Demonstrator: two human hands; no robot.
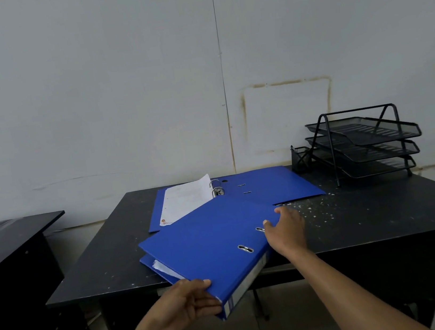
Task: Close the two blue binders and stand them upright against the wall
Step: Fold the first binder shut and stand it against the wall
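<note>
A closed blue binder (211,247) lies tilted at the front of the black table (371,216), its near corner hanging past the table's edge. My left hand (185,303) grips that near corner by the spine. My right hand (286,227) rests on the binder's right edge with fingers spread over the cover. Behind it a second blue binder (266,186) lies open flat, its metal rings (217,187) up and white sheets (188,201) turned onto its left side. The pale wall (146,105) rises right behind the table.
A black mesh three-tier letter tray (364,141) stands at the back right of the table, with a small mesh holder (300,157) beside it. A second dark desk (7,250) stands to the left. Tiled floor shows below the table.
</note>
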